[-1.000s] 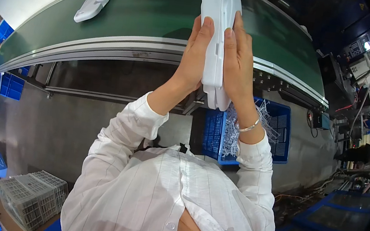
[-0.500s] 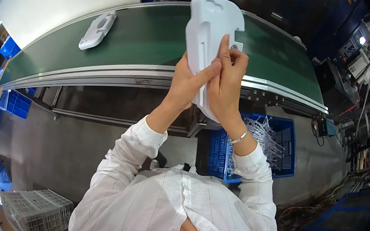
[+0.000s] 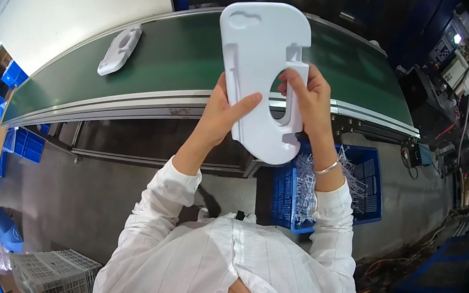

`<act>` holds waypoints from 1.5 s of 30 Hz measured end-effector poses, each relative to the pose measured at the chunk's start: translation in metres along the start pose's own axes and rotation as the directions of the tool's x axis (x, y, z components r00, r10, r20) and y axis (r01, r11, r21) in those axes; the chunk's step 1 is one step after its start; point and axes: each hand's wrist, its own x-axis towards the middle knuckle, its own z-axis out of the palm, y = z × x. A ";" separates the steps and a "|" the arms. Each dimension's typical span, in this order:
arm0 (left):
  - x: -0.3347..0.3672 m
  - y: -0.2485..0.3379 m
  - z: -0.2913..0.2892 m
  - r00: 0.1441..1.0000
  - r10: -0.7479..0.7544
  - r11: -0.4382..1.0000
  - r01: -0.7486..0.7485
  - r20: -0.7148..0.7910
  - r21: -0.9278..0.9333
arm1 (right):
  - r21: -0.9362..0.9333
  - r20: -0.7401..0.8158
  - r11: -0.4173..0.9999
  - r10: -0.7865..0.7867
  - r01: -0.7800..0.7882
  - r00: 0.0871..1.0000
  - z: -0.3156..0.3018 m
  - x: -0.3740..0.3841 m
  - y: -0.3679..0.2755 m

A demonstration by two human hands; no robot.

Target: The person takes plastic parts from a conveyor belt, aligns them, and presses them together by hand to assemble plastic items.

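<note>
We see both hands raised over the near edge of a green conveyor belt [image 3: 187, 53], holding one large white moulded plastic part [image 3: 261, 68] between them. The part is flat, rounded at the top, with an oval opening near its right side and a narrow slot along its left; it stands roughly upright, tilted slightly.

Left hand [image 3: 223, 116]: closed on the part's left edge, thumb lying across the front face toward the oval opening. Right hand [image 3: 307, 100]: closed on the part's right edge, fingers hooked at the rim of the opening; a silver bracelet [image 3: 325, 168] sits on that wrist.

A second white moulded part [image 3: 119, 49] lies flat on the belt, well apart to the left. The belt's metal side rail [image 3: 133, 112] curves beneath the hands. Behind the belt, at upper left, a plain white panel [image 3: 70, 3].

Below the right forearm, a blue crate [image 3: 367, 186] on the floor holds white plastic offcuts [image 3: 311, 185]. Blue bins [image 3: 24, 144] line the far left; a pale grey lattice crate [image 3: 52, 270] sits lower left. Open grey floor [image 3: 92, 211] lies between them.
</note>
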 end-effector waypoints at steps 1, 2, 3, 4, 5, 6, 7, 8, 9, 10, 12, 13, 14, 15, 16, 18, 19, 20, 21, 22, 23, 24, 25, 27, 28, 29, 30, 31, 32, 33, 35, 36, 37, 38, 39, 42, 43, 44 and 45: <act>0.001 0.000 -0.001 1.000 0.003 1.000 -0.003 0.006 0.000 | -0.065 -0.022 0.997 -0.052 0.051 0.998 0.002 -0.003 0.001; 0.000 0.001 -0.005 1.000 0.012 0.999 -0.012 0.002 0.040 | -0.126 -0.039 0.987 -0.105 0.099 0.994 0.003 -0.006 0.001; -0.001 0.001 -0.007 1.000 0.021 0.997 -0.021 0.000 0.080 | -0.112 0.008 0.992 -0.054 0.055 0.999 0.000 -0.007 0.000; -0.002 0.002 -0.008 1.000 0.025 0.996 -0.025 0.005 0.084 | -0.110 0.006 0.992 -0.061 0.061 0.998 -0.003 -0.005 -0.005; -0.003 0.003 -0.010 0.997 0.072 0.990 -0.074 0.021 0.123 | -0.012 0.024 0.987 -0.162 0.162 0.987 -0.003 0.000 -0.016; -0.003 0.002 -0.011 0.992 0.114 0.981 -0.120 0.045 0.154 | 0.079 0.027 0.963 -0.261 0.258 0.965 -0.007 0.004 -0.026; -0.002 0.001 -0.014 0.991 0.106 0.979 -0.119 0.086 0.167 | 0.102 0.043 0.965 -0.246 0.241 0.968 -0.015 0.016 -0.035; -0.004 -0.001 -0.017 0.990 0.106 0.977 -0.120 0.092 0.173 | 0.108 0.038 0.963 -0.251 0.245 0.967 -0.020 0.020 -0.050; -0.006 -0.002 -0.019 0.990 0.090 0.981 -0.108 0.112 0.159 | 0.030 0.247 0.977 -0.213 0.212 0.945 -0.025 0.024 -0.071; -0.009 -0.002 -0.022 0.988 0.075 0.985 -0.094 0.132 0.146 | -0.055 0.443 0.980 -0.149 0.193 0.884 -0.028 0.025 -0.085; -0.014 0.004 -0.021 0.986 0.071 0.980 -0.097 0.153 0.173 | -0.124 0.471 0.964 -0.150 0.234 0.869 -0.032 0.021 -0.093; -0.016 0.007 -0.021 0.986 0.056 0.972 -0.089 0.155 0.215 | -0.106 0.494 0.970 -0.140 0.220 0.858 -0.033 0.018 -0.095; -0.020 0.009 -0.020 0.988 0.042 0.963 -0.080 0.150 0.258 | -0.087 0.522 0.975 -0.129 0.203 0.843 -0.033 0.014 -0.096; -0.023 0.011 -0.019 0.988 0.043 0.963 -0.080 0.147 0.258 | -0.116 0.486 0.970 -0.132 0.214 0.864 -0.032 0.009 -0.093; -0.027 0.012 -0.018 0.988 0.040 0.935 -0.091 0.150 0.344 | -0.116 0.489 0.970 -0.131 0.213 0.862 -0.030 0.004 -0.094; -0.035 0.013 -0.018 0.989 0.035 0.898 -0.096 0.147 0.430 | -0.105 0.442 0.981 -0.100 0.161 0.892 -0.023 -0.006 -0.097; -0.039 0.012 -0.017 0.992 0.028 0.921 -0.075 0.126 0.382 | -0.151 0.427 0.977 -0.075 0.153 0.901 -0.021 -0.010 -0.099; -0.041 0.012 -0.016 0.994 0.022 0.941 -0.057 0.108 0.333 | -0.150 0.430 0.977 -0.075 0.153 0.900 -0.020 -0.013 -0.098; -0.042 0.011 -0.016 0.994 0.022 0.941 -0.056 0.105 0.334 | -0.132 0.420 0.977 -0.099 0.169 0.902 -0.020 -0.015 -0.096; -0.044 0.009 -0.017 0.994 0.014 0.938 -0.052 0.111 0.343 | -0.114 0.409 0.976 -0.123 0.184 0.904 -0.020 -0.017 -0.095; -0.045 0.006 -0.017 0.993 0.006 0.935 -0.047 0.118 0.352 | -0.114 0.410 0.977 -0.121 0.182 0.904 -0.022 -0.019 -0.091; -0.048 0.005 -0.016 0.993 0.004 0.935 -0.045 0.117 0.351 | -0.130 0.409 0.975 -0.111 0.178 0.906 -0.023 -0.022 -0.088; -0.050 0.005 -0.016 0.992 -0.024 0.946 -0.017 0.124 0.324 | -0.147 0.408 0.974 -0.101 0.174 0.907 -0.025 -0.025 -0.086; -0.052 0.004 -0.017 0.989 -0.054 0.955 0.011 0.136 0.297 | -0.132 0.437 0.980 -0.076 0.148 0.896 -0.031 -0.029 -0.089; -0.053 0.004 -0.017 0.984 -0.068 0.955 0.017 0.163 0.296 | -0.118 0.467 0.986 -0.052 0.121 0.883 -0.033 -0.030 -0.091; -0.057 0.003 -0.016 0.979 -0.085 0.955 0.027 0.185 0.295 | -0.115 0.466 0.987 -0.048 0.114 0.883 -0.033 -0.032 -0.093; -0.059 0.004 -0.014 0.979 -0.092 0.954 0.034 0.183 0.297 | -0.149 0.476 0.976 -0.068 0.157 0.877 -0.032 -0.032 -0.094; -0.059 0.004 -0.013 0.982 -0.093 0.948 0.036 0.166 0.317 | -0.182 0.487 0.963 -0.088 0.199 0.869 -0.031 -0.033 -0.094; -0.058 0.004 -0.012 0.984 -0.092 0.940 0.036 0.150 0.338 | -0.180 0.485 0.964 -0.085 0.195 0.870 -0.032 -0.034 -0.091; -0.058 0.002 -0.011 0.984 -0.097 0.940 0.041 0.149 0.339 | -0.193 0.460 0.961 -0.089 0.197 0.883 -0.032 -0.036 -0.087; -0.057 -0.002 -0.008 0.990 -0.067 0.935 0.021 0.121 0.353 | -0.205 0.436 0.959 -0.089 0.196 0.895 -0.032 -0.039 -0.085; -0.057 -0.003 -0.007 0.991 -0.070 0.935 0.025 0.117 0.353 | -0.245 0.415 0.948 -0.085 0.201 0.906 -0.031 -0.042 -0.085; -0.056 -0.002 -0.005 0.993 -0.055 0.921 0.009 0.106 0.389 | -0.286 0.394 0.936 -0.081 0.206 0.915 -0.030 -0.044 -0.085; -0.057 -0.002 -0.003 0.995 -0.040 0.906 -0.003 0.095 0.423 | -0.284 0.396 0.937 -0.077 0.202 0.915 -0.030 -0.045 -0.084; -0.059 -0.003 -0.003 0.995 -0.043 0.906 0.001 0.090 0.424 | -0.266 0.410 0.942 -0.080 0.203 0.908 -0.029 -0.047 -0.083; -0.061 -0.007 -0.008 0.995 -0.081 0.936 0.055 0.059 0.348 | -0.142 0.455 0.983 -0.043 0.120 0.890 -0.035 -0.048 -0.080; -0.062 -0.007 -0.010 0.994 -0.083 0.940 0.054 0.073 0.337 | -0.039 0.491 0.999 -0.012 0.036 0.871 -0.038 -0.048 -0.078; -0.065 -0.007 -0.012 0.993 -0.081 0.944 0.049 0.085 0.326 | -0.036 0.490 0.999 -0.010 0.031 0.872 -0.038 -0.050 -0.076; -0.067 -0.006 -0.010 0.994 -0.067 0.949 0.036 0.088 0.313 | -0.085 0.481 0.995 -0.008 0.055 0.877 -0.037 -0.052 -0.073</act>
